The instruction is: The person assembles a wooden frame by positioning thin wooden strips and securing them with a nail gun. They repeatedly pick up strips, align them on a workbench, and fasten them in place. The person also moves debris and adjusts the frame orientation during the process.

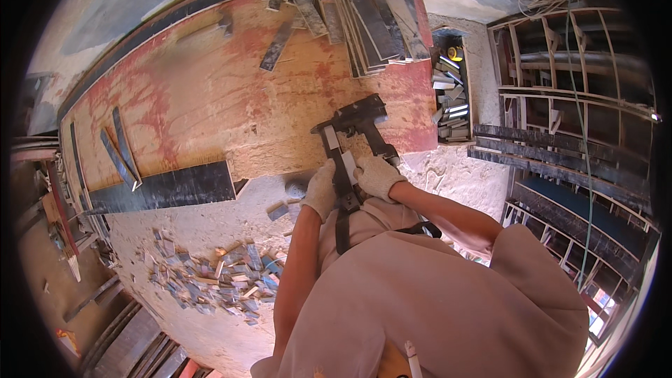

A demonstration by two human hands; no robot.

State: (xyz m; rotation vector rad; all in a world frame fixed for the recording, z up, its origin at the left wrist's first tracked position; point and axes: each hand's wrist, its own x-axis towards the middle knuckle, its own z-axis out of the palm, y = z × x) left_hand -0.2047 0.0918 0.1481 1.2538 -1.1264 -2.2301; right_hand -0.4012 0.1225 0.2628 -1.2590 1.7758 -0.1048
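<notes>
A black nail gun (358, 117) lies on the worn orange board, its handle pointing down to the right. From its nose a long dark bar, which looks like its magazine (340, 171), runs back between my gloved hands. My left hand (320, 192) is closed against the left side of this bar. Opposite it, my right hand (378, 176) has its fingers curled beside a pale flat strip (348, 166), which looks pinched at the fingertips. A lighter piece (331, 137) shows on the bar close to the nose. The gloves hide the exact grip.
Stacked dark-edged planks (357, 21) lie at the board's far side. A black plank (164, 189) lies along the near left edge, with two narrow strips (120, 147) above it. Offcuts are heaped (217, 276) on the floor and in a bin (451, 98). Wooden frames (560, 147) stand right.
</notes>
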